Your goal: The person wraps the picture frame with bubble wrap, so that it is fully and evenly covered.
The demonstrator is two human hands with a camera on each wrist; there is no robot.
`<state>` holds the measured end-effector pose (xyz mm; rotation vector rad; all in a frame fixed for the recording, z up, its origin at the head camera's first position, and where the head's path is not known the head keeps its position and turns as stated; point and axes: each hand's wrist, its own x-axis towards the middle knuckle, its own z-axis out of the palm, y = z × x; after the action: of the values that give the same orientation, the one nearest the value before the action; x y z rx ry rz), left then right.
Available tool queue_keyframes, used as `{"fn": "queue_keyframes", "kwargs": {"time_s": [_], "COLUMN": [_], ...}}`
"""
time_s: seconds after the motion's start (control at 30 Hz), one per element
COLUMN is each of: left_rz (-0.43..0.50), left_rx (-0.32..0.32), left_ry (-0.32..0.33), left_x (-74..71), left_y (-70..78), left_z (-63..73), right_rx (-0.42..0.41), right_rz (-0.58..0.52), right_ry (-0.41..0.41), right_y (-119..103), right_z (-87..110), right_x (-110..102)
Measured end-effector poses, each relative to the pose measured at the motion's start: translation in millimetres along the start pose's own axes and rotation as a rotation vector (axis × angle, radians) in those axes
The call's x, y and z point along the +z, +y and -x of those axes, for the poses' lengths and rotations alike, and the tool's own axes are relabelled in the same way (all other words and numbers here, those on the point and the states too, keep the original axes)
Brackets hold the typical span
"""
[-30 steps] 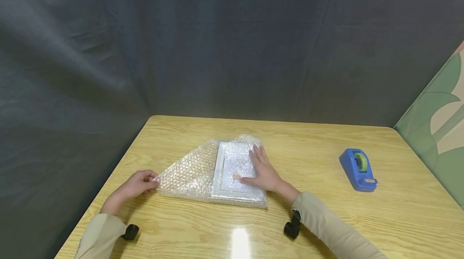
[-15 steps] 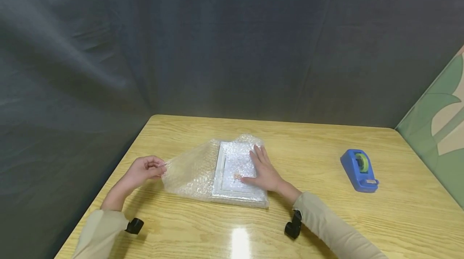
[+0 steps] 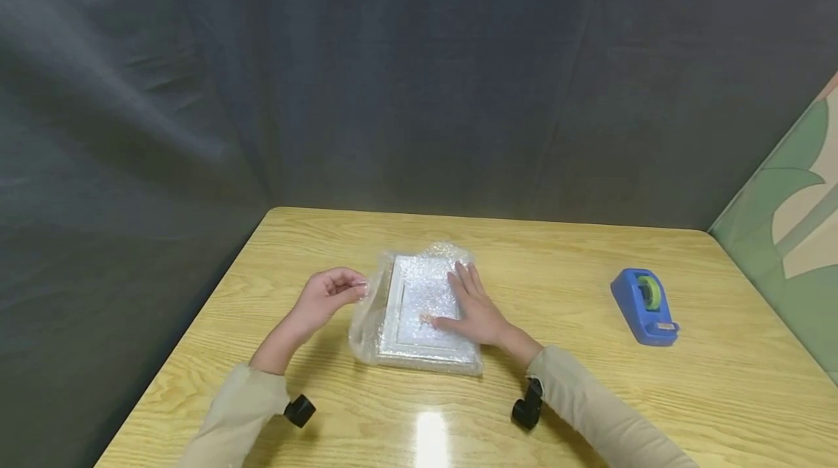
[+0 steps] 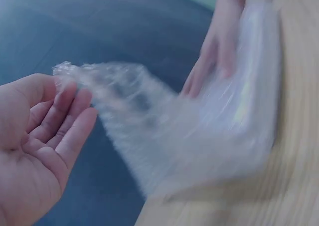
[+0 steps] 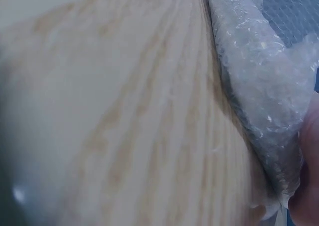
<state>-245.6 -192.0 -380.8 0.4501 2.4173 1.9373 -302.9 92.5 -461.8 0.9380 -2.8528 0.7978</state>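
A white picture frame (image 3: 419, 308) lies on the wooden table under a layer of clear bubble wrap (image 4: 164, 131). My left hand (image 3: 330, 297) pinches the loose end of the wrap between thumb and fingers, raised above the table at the frame's left side. In the left wrist view the lifted sheet slopes from those fingers down to the frame, blurred. My right hand (image 3: 481, 315) rests flat with spread fingers on the right part of the wrapped frame. The right wrist view shows the wrapped edge (image 5: 259, 71) close up, with part of the right hand at the border.
A blue tape dispenser (image 3: 647, 308) with a green roll stands at the right of the wooden table (image 3: 556, 271). A dark curtain (image 3: 419, 82) hangs behind and to the left. A panel with a leaf pattern (image 3: 792, 228) borders the right side.
My left hand has lifted the loose end of the bubble wrap and carried it right, toward the frame, so the sheet now stands folded up at its left edge. The right hand stays in place.
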Motion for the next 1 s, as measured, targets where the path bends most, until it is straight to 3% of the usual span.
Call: {"fn": "queue_keyframes", "kwargs": {"time_s": [0.23, 0.5, 0.7, 0.8, 1.0], "left_rz": [0.097, 0.048, -0.081, -0.161, -0.275], "left_rx": [-0.019, -0.022, -0.001, 0.029, 0.046], "left_ry": [-0.045, -0.125, -0.205, -0.238, -0.292], "left_x": [51.3, 90.9, 102.6, 105.7, 110.0], "left_y": [-7.2, -26.0, -31.4, -43.1, -44.4], "left_z": [-14.2, -22.5, -20.3, -23.0, -21.8], "right_rx": [-0.044, -0.078, -0.047, -0.021, -0.001], "right_rz": [0.027, 0.022, -0.006, -0.017, -0.021], "right_ry": [0.014, 0.063, 0.034, 0.004, -0.051], "right_y": [-0.3, 0.3, -1.6, -0.4, -0.3], "right_z": [-0.1, 1.2, 1.3, 0.7, -0.7], "right_x": [-0.8, -0.4, -2.7, -3.3, -5.5]}}
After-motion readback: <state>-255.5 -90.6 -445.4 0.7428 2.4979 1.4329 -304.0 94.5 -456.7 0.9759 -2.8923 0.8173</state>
